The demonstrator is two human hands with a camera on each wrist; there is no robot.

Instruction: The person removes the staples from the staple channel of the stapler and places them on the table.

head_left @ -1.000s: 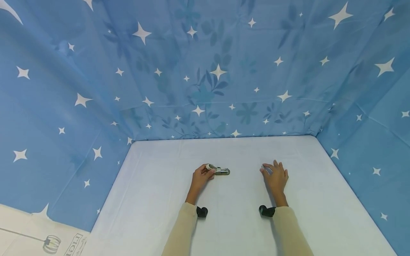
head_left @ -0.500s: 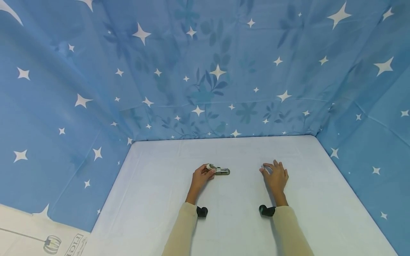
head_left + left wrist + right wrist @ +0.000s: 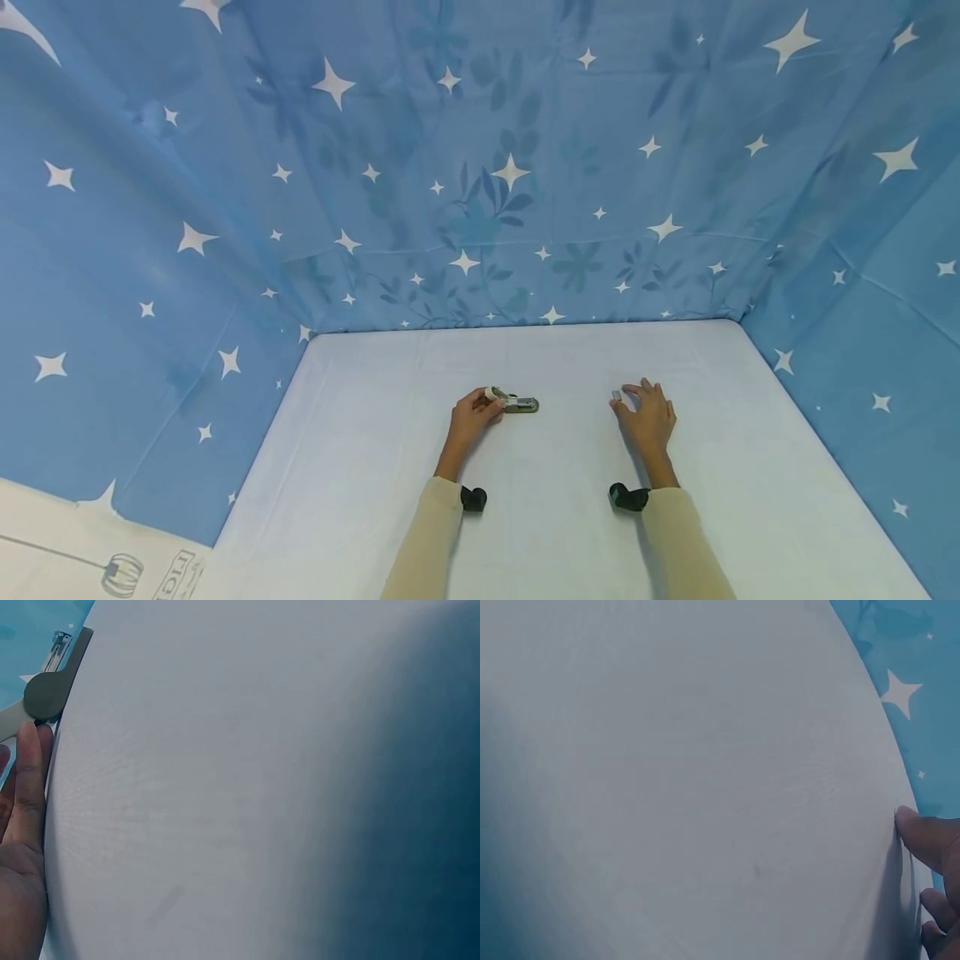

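In the head view, my left hand (image 3: 470,421) grips the raised end of a stapler (image 3: 517,404) whose top is lifted from its base, baring a metal rail. The left wrist view shows the stapler (image 3: 49,694) at its left edge, above my fingers. My right hand (image 3: 649,418) is over the table at the right, thumb and index finger spread apart. Just beside their tips lies a small grey strip, seemingly staples (image 3: 617,395); contact with the thumb is too small to tell. Only the thumb and some fingertips of my right hand (image 3: 937,855) show in the right wrist view.
A white table (image 3: 555,517) lies under both hands. Blue curtains with white stars (image 3: 465,208) stand along its back and sides. Each wrist carries a black camera mount, such as the left one (image 3: 473,498). Between the hands lies bare white tabletop.
My right index finger has drawn back from the thumb, and the small grey strip shows more clearly beside them. The left hand and stapler stay in place.
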